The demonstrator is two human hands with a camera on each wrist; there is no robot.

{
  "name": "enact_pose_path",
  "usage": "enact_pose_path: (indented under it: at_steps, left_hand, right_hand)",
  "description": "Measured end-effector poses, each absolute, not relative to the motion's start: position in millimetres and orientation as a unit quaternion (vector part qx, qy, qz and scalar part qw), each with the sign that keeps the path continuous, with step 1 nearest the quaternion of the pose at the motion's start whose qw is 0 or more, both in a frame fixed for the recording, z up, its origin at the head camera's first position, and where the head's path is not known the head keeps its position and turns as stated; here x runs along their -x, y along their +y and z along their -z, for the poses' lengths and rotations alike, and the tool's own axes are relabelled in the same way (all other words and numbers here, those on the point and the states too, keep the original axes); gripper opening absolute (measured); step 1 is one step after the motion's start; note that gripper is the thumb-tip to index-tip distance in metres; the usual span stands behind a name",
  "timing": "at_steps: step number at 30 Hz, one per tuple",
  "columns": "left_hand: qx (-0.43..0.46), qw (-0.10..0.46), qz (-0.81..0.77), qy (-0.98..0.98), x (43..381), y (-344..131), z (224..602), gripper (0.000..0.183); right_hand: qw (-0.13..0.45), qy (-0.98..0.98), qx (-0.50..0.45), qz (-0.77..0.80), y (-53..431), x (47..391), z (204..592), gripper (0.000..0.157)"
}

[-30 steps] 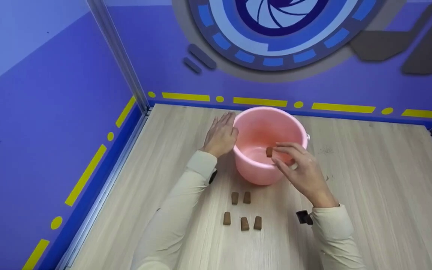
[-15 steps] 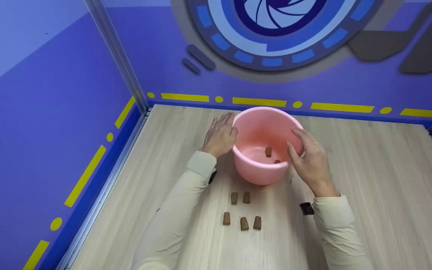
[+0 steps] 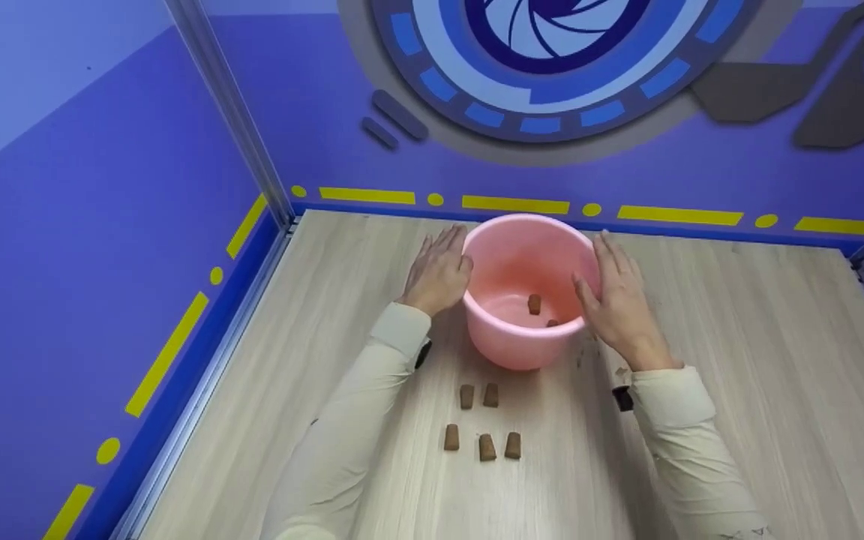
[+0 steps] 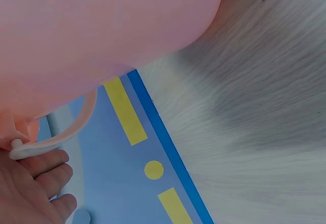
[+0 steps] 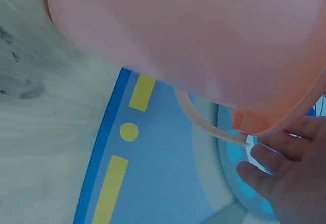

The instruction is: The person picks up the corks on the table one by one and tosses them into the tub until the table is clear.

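Note:
A pink plastic bucket (image 3: 514, 349) stands upright at the back of the table, and both hands hold it by opposite sides. My left hand (image 3: 436, 274) lies along its left side, the thumb at the rim. On the other side my right hand (image 3: 619, 300) has the thumb inside the rim and the long fingers outside. The bucket's pale handle (image 4: 61, 140) hangs on the far side, close to the fingers in both wrist views. Inside the bucket lie a small brown tapered plug (image 3: 534, 304) and another plug (image 3: 552, 323), partly hidden by the front rim.
Several more brown tapered plugs (image 3: 486, 448) lie on the wood-grain table (image 3: 739, 375) in front of the bucket. A blue-purple printed wall (image 3: 289, 112) rises close behind it. A second wall (image 3: 102, 262) borders the table at the left.
The right hand has let go of a plug inside the bucket, then moved back and right to the rim. The left hand has stayed at its side.

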State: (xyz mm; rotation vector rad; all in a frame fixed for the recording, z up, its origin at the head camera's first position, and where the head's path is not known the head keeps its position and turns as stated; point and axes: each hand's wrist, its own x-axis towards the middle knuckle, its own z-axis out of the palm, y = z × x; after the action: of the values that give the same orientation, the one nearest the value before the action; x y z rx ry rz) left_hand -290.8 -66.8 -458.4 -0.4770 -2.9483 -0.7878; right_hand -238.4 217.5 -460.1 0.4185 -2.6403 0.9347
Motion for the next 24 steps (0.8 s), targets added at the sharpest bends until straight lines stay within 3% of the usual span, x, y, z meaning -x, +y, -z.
enact_pose_path:
  at_steps: [4, 9, 24]
  left_hand:
    - [0.156, 0.029, 0.255, -0.954, 291, -67, 459, 0.059]
    - [0.156, 0.029, 0.268, -0.950, 290, -68, 461, 0.059]
    - [0.106, 0.069, 0.378, -0.917, 284, -67, 472, 0.057]
  right_hand:
    - [0.078, -0.939, -0.156, -0.296, 221, 243, 454, 0.075]
    - [0.025, -0.953, -0.162, -0.256, 225, 245, 451, 0.077]
    - [-0.023, -0.966, -0.151, -0.210, 225, 247, 445, 0.078]
